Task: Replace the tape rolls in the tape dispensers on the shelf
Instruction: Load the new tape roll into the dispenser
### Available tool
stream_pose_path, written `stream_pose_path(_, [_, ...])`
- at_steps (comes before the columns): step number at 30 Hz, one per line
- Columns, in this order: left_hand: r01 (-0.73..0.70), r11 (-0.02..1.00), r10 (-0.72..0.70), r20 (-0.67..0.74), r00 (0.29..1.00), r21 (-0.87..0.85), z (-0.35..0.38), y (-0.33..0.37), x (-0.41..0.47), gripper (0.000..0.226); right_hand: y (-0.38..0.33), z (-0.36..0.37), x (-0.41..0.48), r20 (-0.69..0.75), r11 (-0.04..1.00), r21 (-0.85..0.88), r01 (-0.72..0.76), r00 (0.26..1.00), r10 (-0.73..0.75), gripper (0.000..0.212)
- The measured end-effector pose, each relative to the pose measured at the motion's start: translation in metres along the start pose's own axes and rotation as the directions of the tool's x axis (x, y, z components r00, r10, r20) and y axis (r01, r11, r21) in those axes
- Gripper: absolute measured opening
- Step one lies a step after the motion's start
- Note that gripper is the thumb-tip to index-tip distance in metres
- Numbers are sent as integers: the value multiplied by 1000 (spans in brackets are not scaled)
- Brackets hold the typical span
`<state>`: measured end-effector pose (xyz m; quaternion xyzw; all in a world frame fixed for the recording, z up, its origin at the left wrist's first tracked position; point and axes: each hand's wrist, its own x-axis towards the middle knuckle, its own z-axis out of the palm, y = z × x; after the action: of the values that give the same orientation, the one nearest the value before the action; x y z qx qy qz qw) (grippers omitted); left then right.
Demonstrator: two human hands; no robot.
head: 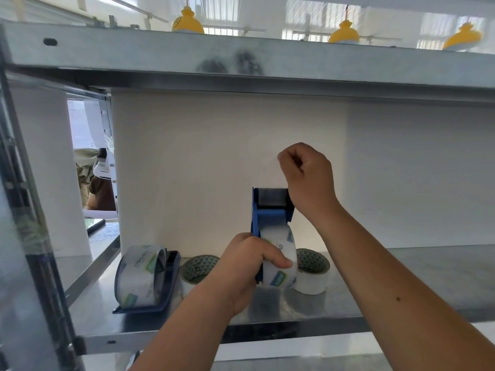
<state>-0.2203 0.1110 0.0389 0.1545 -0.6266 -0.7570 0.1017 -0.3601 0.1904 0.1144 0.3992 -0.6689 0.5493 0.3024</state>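
Tape dispenser (270,210) stands upright, clamped with its roll (280,258) in the left hand (249,266) to steady it; just above, the right hand (305,175) pinches the tape end (280,170) (threading, I'd guess).

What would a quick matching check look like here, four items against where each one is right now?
Items:
1. held dispenser
2. second dispenser
3. white roll
4. right hand

States:
A. lying on the shelf, far left
B. pinching the tape strip, raised above the roller
C. upright, gripped by the left hand
D. standing on the shelf, just right of the upright dispenser

Pairs: 1-C, 2-A, 3-D, 4-B
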Motion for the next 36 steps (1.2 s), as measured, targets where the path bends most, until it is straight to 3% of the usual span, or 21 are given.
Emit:
stream_pose_path(3, [45,999,-45,6,999,-19,1,-1,-4,54,-2,-3,11,-50,996,91,-22,998,26,22])
stream_pose_path(10, [46,995,-46,7,999,-83,4,-4,-9,78,5,3,24,-49,988,110,-110,992,116,21])
stream_pose_path(14, [53,997,-51,33,998,-56,4,-3,-10,57,8,9,28,-45,983,120,-136,989,142,22])
stream_pose_path(19, [39,994,-33,64,997,-99,4,-6,-13,56,9,15,25,-28,977,140,-161,986,167,22])
stream_pose_path(24, [36,988,-26,71,997,-153,6,-6,-16,78,13,16,26,-21,966,162,-201,978,207,23])
stream_pose_path(29, [37,990,-34,29,999,-134,10,-5,-13,51,14,18,32,-30,961,183,-209,976,218,23])
stream_pose_path(36, [52,990,-51,11,999,-134,9,1,-16,41,17,19,39,-29,954,172,-246,966,255,21])
